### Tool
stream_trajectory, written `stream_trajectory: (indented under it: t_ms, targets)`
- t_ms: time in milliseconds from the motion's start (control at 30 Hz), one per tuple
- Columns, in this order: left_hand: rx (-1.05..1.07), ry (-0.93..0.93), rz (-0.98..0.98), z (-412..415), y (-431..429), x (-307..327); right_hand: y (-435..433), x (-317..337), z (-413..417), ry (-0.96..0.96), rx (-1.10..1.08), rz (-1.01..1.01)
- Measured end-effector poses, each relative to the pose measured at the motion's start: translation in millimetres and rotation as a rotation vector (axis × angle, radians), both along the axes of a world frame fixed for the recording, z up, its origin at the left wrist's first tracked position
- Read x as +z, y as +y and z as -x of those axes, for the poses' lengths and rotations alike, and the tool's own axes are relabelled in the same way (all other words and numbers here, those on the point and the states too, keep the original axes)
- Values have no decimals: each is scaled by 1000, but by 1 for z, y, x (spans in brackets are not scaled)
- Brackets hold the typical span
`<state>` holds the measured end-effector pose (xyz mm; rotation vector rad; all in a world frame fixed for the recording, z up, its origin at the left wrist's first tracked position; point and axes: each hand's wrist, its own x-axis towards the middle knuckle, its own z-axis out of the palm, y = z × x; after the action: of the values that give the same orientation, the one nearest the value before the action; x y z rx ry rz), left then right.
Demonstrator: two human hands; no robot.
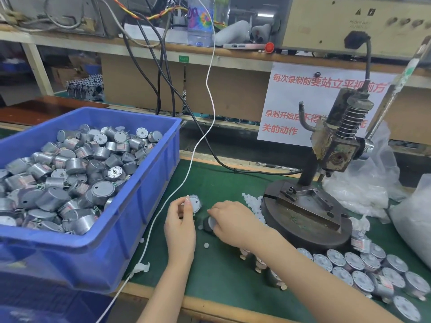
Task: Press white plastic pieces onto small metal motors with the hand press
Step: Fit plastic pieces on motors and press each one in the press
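My left hand [180, 220] grips a small round metal motor [194, 202] above the green mat, its flat face turned toward me. Just to the right, my right hand [229, 219] curls over a second motor [210, 223] lying on the mat, fingertips on it. A heap of small white plastic pieces [253, 201] lies between my right hand and the hand press [326, 164]. The press stands at the right on a round dark base [303, 217], with its fixture bare and its lever [401, 82] raised.
A blue bin [130, 206] full of loose motors fills the left. Several motors [363, 269] stand in rows at the lower right. Clear plastic bags [373, 183] lie behind the press. A white cable [177, 183] and black cables cross the mat.
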<state>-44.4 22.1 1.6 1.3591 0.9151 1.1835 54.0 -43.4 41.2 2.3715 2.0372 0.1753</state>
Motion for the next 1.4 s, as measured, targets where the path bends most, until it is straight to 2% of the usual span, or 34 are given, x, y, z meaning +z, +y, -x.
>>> stream_trajectory:
  t_ms: [167,367,500,767,933,1100,1233,1333,1400]
  targets:
    - [0,1,-1,1,0,0,3,-1,9,70,-37,27]
    - [2,4,10,1,0,2,4,2,4,266,-137,64]
    - [-2,4,3,0,-1,1,-3,-2,-2,212,-118,133]
    - [-2,6,-13,0,0,0,-9,-14,-9,217,-167,-37]
    - [3,15,-18,-1,0,-1,-10,-8,-19,551,-354,-222]
    - [9,17,-21,-1,0,-2,-18,-12,-27,666,-454,-247]
    - [-20,28,-30,-1,0,-2,-21,-12,-27,631,-454,-182]
    - [-73,43,-42,0,-1,-2,-24,-9,-18,491,-360,-278]
    - [-107,47,-34,0,-3,-1,-25,-7,-7,406,-223,-347]
